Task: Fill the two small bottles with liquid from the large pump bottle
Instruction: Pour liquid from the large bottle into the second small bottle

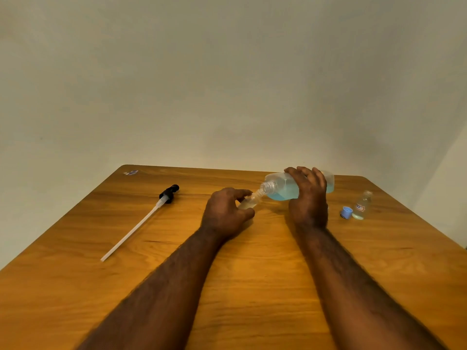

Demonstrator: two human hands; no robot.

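Observation:
My right hand (308, 195) grips the large clear bottle (280, 188) of blue liquid, tipped on its side with its open threaded neck pointing left. My left hand (226, 210) holds a small clear bottle (250, 200), tilted so its mouth meets the large bottle's neck. A second small bottle (363, 205) stands upright and uncapped at the right, with a little clear liquid in it. Its blue cap (346, 212) lies just left of it. The black pump head with its long white tube (141, 221) lies on the table at the left.
The wooden table (252, 274) reaches a plain wall at the back. A small scrap of label (131, 172) lies near the far left corner. The table's right edge runs diagonally past the second small bottle.

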